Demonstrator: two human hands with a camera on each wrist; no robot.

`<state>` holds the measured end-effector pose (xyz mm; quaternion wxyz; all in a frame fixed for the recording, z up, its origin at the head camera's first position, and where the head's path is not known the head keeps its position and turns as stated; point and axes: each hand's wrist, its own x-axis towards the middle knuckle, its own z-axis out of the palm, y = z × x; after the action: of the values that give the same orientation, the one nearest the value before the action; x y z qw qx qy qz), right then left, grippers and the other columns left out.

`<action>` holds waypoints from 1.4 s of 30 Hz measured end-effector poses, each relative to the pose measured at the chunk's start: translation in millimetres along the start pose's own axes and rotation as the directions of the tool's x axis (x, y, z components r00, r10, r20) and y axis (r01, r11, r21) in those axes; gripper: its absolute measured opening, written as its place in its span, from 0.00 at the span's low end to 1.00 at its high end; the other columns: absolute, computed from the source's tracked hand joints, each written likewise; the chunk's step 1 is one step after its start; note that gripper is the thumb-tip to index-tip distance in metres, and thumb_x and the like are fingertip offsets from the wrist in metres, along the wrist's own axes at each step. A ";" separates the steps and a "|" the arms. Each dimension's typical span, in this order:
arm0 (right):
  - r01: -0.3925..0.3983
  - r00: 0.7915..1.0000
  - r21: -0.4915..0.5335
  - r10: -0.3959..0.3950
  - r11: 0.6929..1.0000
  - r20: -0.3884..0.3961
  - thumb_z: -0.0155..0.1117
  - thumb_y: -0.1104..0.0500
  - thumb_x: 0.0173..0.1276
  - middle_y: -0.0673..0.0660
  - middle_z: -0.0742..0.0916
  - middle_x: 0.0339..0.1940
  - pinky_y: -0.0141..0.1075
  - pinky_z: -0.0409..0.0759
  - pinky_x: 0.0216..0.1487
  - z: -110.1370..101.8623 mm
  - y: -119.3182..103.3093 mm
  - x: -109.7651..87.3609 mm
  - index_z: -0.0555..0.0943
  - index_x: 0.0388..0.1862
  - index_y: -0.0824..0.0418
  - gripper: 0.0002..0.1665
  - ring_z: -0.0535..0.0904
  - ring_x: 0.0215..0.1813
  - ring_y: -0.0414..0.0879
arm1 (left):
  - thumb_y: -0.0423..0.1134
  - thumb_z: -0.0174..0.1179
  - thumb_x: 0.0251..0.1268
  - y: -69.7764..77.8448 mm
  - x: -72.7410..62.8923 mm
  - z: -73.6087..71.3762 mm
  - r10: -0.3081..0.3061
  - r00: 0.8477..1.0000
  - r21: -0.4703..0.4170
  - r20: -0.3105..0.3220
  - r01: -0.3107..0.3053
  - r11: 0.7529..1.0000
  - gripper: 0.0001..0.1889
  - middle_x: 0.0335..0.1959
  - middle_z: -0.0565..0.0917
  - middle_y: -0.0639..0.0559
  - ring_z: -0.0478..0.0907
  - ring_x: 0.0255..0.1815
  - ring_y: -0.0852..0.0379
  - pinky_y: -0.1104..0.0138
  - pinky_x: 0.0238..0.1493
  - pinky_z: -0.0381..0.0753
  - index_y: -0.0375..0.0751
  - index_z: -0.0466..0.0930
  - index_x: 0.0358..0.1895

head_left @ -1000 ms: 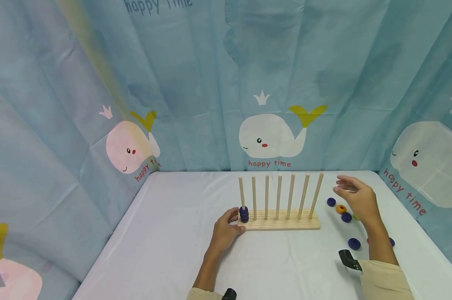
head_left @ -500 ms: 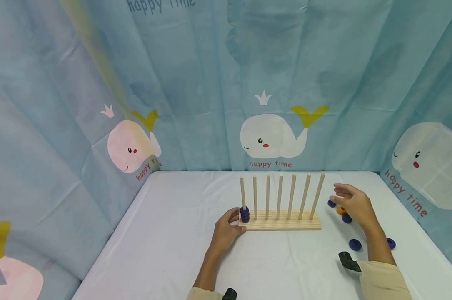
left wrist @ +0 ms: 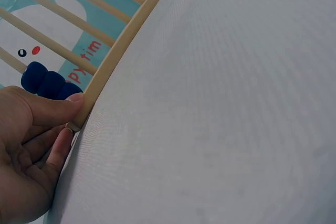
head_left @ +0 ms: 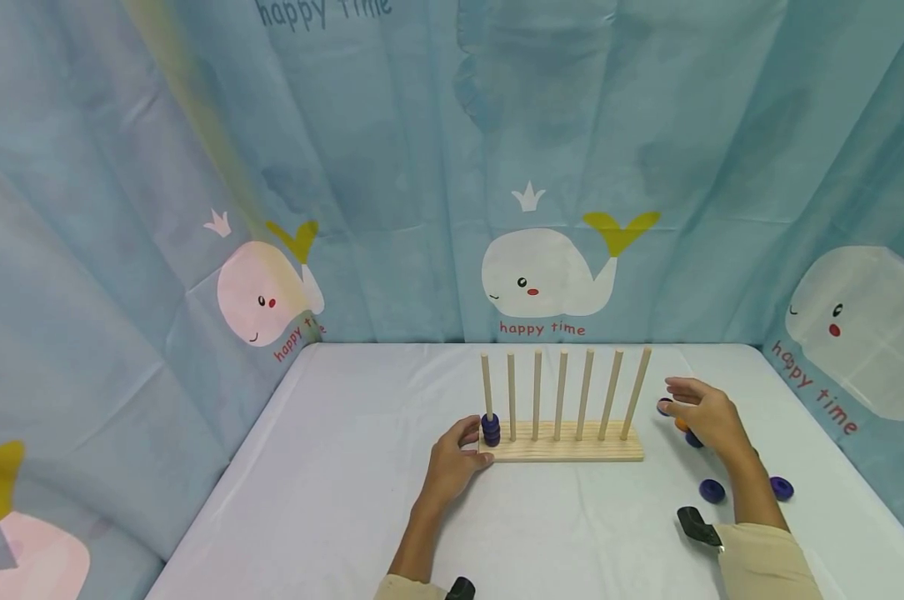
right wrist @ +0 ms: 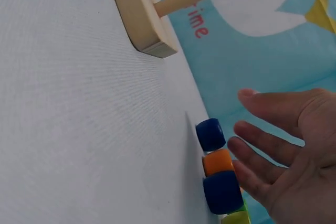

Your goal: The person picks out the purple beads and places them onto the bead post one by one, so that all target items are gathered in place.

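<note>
My left hand (head_left: 450, 471) grips the left end of a wooden peg rack's base (head_left: 571, 452), with thumb and fingers at its corner. Several upright pegs stand in the base. On the leftmost peg sits a short stack of dark blue beads (head_left: 491, 430); the other pegs are bare. My right hand (head_left: 710, 418) hovers right of the rack, over loose beads, its fingers spread and holding nothing. Near those fingertips, in the right wrist view, lie a blue bead (right wrist: 210, 135), an orange bead (right wrist: 218, 162) and another blue bead (right wrist: 222, 192). The hand partly covers them in the head view.
Two more dark blue beads, a nearer one (head_left: 711, 491) and one by the forearm (head_left: 781, 488), lie on the white-covered table (head_left: 332, 483). A yellow-green bead (right wrist: 237, 217) shows in the right wrist view. A blue whale-print curtain (head_left: 392, 275) hangs behind and at the sides.
My right hand has come down and slightly toward the rack, closer over the loose beads. The left hand stays on the rack's end.
</note>
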<state>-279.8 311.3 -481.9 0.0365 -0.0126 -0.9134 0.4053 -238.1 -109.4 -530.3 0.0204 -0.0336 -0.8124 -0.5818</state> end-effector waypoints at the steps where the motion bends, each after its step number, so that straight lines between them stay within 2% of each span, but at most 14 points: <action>1: -0.002 1.000 0.001 0.002 1.000 0.001 0.68 0.53 0.78 0.77 0.77 0.72 0.69 0.77 0.67 0.6 0.7 0.2 0.70 0.77 0.70 0.37 0.72 0.72 0.76 | 0.28 0.74 0.59 -0.2 0.0 0.1 0.000 1.000 -0.002 -0.001 0.000 1.000 0.36 0.69 0.82 0.39 0.81 0.67 0.43 0.60 0.61 0.87 0.36 0.76 0.73; 7: 0.004 1.000 -0.002 -0.004 1.000 -0.002 0.68 0.56 0.77 0.78 0.78 0.71 0.63 0.83 0.63 4.5 5.0 1.5 0.71 0.76 0.71 0.35 0.74 0.70 0.75 | 0.28 0.74 0.59 -0.1 -0.6 0.8 -0.004 1.000 -0.006 -0.005 0.004 1.000 0.35 0.69 0.82 0.40 0.81 0.67 0.43 0.60 0.61 0.87 0.36 0.76 0.73; 13: 0.028 0.999 -0.026 -0.028 0.999 -0.017 0.70 0.60 0.74 0.77 0.81 0.66 0.55 0.90 0.53 6.4 7.7 1.5 0.73 0.73 0.72 0.34 0.78 0.66 0.74 | 0.28 0.74 0.59 1.2 -1.4 0.9 -0.008 1.000 0.002 -0.004 0.008 1.000 0.36 0.69 0.81 0.40 0.81 0.67 0.44 0.60 0.62 0.87 0.37 0.75 0.73; 16: 0.042 0.999 -0.044 -0.043 0.998 -0.024 0.71 0.61 0.72 0.77 0.83 0.64 0.58 0.89 0.54 7.2 8.4 1.9 0.74 0.73 0.72 0.34 0.79 0.65 0.74 | 0.27 0.74 0.59 2.0 -2.0 0.6 -0.006 1.000 0.001 -0.003 0.006 1.000 0.36 0.69 0.81 0.40 0.81 0.67 0.43 0.59 0.62 0.87 0.36 0.75 0.73; 22: 0.038 0.999 -0.062 -0.037 0.997 0.017 0.71 0.62 0.72 0.78 0.81 0.65 0.70 0.78 0.63 8.6 8.4 3.2 0.74 0.72 0.73 0.34 0.78 0.66 0.75 | 0.26 0.74 0.58 2.1 -2.2 0.6 0.009 1.000 -0.001 0.002 -0.009 1.000 0.36 0.69 0.81 0.38 0.80 0.67 0.42 0.58 0.62 0.87 0.34 0.75 0.73; 28: 0.011 0.999 -0.080 -0.008 0.997 0.047 0.71 0.63 0.71 0.78 0.81 0.65 0.71 0.78 0.62 8.2 6.2 3.9 0.75 0.71 0.73 0.33 0.77 0.64 0.75 | 0.27 0.74 0.58 2.9 -2.4 0.7 -0.005 1.000 0.009 0.000 0.005 1.000 0.36 0.69 0.82 0.40 0.81 0.67 0.43 0.61 0.62 0.87 0.36 0.75 0.73; 31: 0.007 0.999 -0.094 -0.002 0.996 0.055 0.71 0.64 0.71 0.78 0.82 0.64 0.70 0.78 0.62 8.6 5.4 3.9 0.76 0.70 0.73 0.31 0.77 0.64 0.75 | 0.26 0.74 0.58 3.1 -3.2 0.5 0.000 1.000 0.003 -0.004 0.000 1.000 0.36 0.68 0.82 0.38 0.81 0.67 0.41 0.59 0.61 0.87 0.35 0.76 0.72; 42: 0.036 0.999 -0.118 -0.034 0.992 0.025 0.72 0.62 0.71 0.77 0.84 0.60 0.70 0.78 0.61 8.4 5.1 2.4 0.78 0.68 0.72 0.29 0.79 0.62 0.74 | 0.27 0.74 0.58 3.8 -3.0 1.1 0.001 1.000 0.002 -0.010 -0.001 1.000 0.35 0.68 0.82 0.39 0.81 0.67 0.42 0.60 0.61 0.87 0.35 0.76 0.72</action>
<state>-282.8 308.7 -491.2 0.0322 0.0059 -0.9362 0.3500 -234.8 -107.2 -527.3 0.0249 -0.0308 -0.8128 -0.5813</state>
